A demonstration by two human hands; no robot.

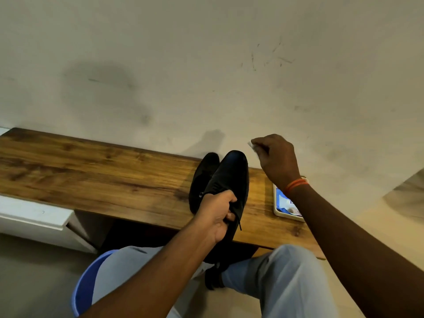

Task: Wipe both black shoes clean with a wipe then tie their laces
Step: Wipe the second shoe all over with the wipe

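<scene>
At a wooden table (91, 171) set against a scuffed wall (206, 65), two black shoes (231, 180) sit side by side; the left hand (218, 214) grips the nearer shoe at its laces, fingers curled tight, while the raised right hand (275, 159) pinches a small white wipe (250, 144) above the table.

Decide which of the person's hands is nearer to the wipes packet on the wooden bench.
Right. The right hand is raised just beyond the wipes packet, its forearm crossing over it. The left hand grips the nearer black shoe, further left.
</scene>
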